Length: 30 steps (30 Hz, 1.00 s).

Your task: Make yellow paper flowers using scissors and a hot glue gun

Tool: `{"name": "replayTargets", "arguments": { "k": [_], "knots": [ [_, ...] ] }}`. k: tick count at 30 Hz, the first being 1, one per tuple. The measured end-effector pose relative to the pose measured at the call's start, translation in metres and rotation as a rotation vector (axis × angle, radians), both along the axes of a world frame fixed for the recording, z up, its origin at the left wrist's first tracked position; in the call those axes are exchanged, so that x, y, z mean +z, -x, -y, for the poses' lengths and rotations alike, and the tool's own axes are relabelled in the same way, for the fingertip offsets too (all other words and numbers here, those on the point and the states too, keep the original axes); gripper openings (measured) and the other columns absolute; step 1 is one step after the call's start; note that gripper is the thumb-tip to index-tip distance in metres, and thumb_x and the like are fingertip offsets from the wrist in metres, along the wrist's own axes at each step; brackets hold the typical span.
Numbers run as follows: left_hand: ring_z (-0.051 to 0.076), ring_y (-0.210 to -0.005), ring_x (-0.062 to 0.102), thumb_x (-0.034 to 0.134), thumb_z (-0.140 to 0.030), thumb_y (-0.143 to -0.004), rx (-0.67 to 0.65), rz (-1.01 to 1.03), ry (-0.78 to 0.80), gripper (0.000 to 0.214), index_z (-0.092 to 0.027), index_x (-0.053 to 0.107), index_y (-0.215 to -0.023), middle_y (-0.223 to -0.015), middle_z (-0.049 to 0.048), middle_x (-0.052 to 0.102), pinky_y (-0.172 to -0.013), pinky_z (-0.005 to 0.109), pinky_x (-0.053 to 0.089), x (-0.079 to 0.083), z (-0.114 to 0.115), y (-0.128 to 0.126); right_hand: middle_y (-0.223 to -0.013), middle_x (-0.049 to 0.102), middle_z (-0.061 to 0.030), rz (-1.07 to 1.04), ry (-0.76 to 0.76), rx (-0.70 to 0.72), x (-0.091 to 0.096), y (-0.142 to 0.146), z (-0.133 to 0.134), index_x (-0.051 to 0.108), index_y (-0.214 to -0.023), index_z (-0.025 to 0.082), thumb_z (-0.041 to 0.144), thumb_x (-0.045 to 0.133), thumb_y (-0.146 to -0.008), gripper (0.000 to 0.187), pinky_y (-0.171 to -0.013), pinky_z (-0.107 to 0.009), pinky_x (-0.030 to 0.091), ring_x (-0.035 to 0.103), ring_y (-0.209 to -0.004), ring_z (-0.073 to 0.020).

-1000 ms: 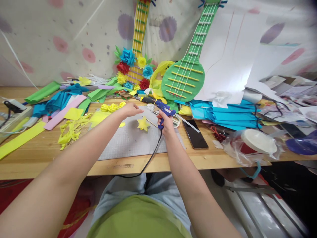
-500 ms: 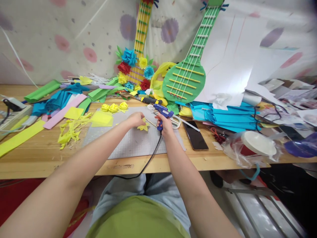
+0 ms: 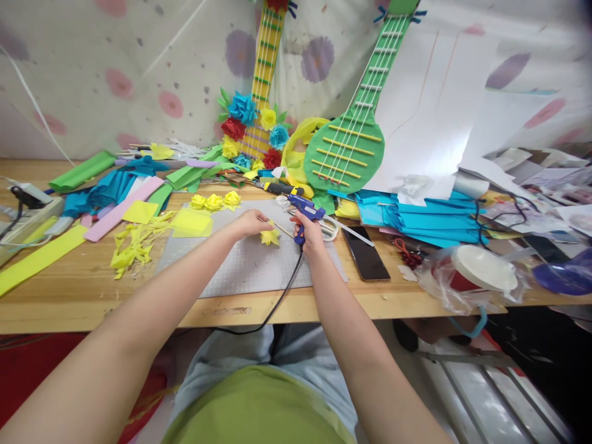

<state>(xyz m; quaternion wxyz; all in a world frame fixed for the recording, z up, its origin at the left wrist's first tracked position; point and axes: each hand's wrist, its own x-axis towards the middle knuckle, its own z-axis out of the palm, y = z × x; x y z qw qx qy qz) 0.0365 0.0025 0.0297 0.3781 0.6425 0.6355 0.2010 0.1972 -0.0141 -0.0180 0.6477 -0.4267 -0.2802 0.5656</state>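
My left hand [image 3: 251, 223] is closed, its fingertips pinching a small yellow paper flower [image 3: 269, 237] above the grey cutting mat [image 3: 235, 265]. A thin rod [image 3: 283, 229] runs from those fingertips toward my right hand; I cannot tell which hand supports it. My right hand [image 3: 311, 233] is wrapped round the handle of a blue hot glue gun [image 3: 305, 206], its nozzle pointing up and left. The gun's black cord [image 3: 284, 290] trails down over the table edge. Finished yellow paper flowers [image 3: 214, 202] and yellow paper squares [image 3: 192, 223] lie at the mat's far left.
Yellow scraps [image 3: 132, 246] and coloured paper strips [image 3: 123, 213] cover the left. White-handled scissors [image 3: 330, 229] and a phone [image 3: 367, 256] lie right of the gun. A green paper instrument [image 3: 345, 154] and a flowered yellow one [image 3: 261, 80] lean at the back. A lidded tub [image 3: 483, 268] stands right.
My left hand has shifted slightly left and up, and the yellow flower now hangs lower beneath the fingertips with its petals turned. The right hand and glue gun stay nearly still.
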Motion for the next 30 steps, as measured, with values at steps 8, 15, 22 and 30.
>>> {"name": "replayTargets", "arguments": {
  "k": [8,15,22,30],
  "knots": [
    [0.014,-0.063,0.057,0.066,-0.017,-0.054,0.013,-0.096,-0.045,0.017,-0.018,0.051,-0.063,-0.063,-0.0017,0.060,-0.056,0.023,0.041,-0.009,0.002,-0.002,-0.061,0.061,0.0034,0.001,-0.008,0.003,-0.001,0.000,0.000,0.055,-0.067,0.016,0.038,0.073,-0.053,0.031,-0.032,-0.016,0.031,0.036,-0.037,-0.0010],
    [0.014,-0.071,0.061,0.058,-0.013,-0.059,0.282,0.305,0.008,0.022,-0.018,0.050,-0.079,-0.076,-0.0002,0.059,-0.060,0.023,0.047,-0.008,0.014,0.000,-0.065,0.061,0.0027,-0.009,-0.008,0.057,0.001,0.002,0.001,0.055,-0.069,0.016,0.036,0.072,-0.055,0.030,-0.035,-0.016,0.034,0.042,-0.040,-0.0022],
    [0.010,-0.067,0.058,0.055,-0.020,-0.062,0.481,0.485,0.010,0.026,-0.020,0.046,-0.086,-0.079,-0.0013,0.056,-0.060,0.022,0.047,-0.023,0.020,-0.002,-0.066,0.059,0.0036,0.062,-0.036,0.189,0.000,0.018,0.009,0.057,-0.076,0.017,0.032,0.078,-0.048,0.038,-0.042,-0.017,0.040,0.058,-0.057,-0.0092],
    [0.008,-0.068,0.058,0.057,-0.013,-0.061,0.448,0.671,0.007,0.029,-0.020,0.044,-0.087,-0.086,-0.0011,0.056,-0.061,0.021,0.047,-0.033,0.026,-0.004,-0.053,0.053,0.0086,0.263,-0.087,0.138,-0.003,0.026,0.013,0.054,-0.077,0.017,0.029,0.077,-0.049,0.038,-0.046,-0.019,0.038,0.045,-0.043,-0.0053]
  ]
}}
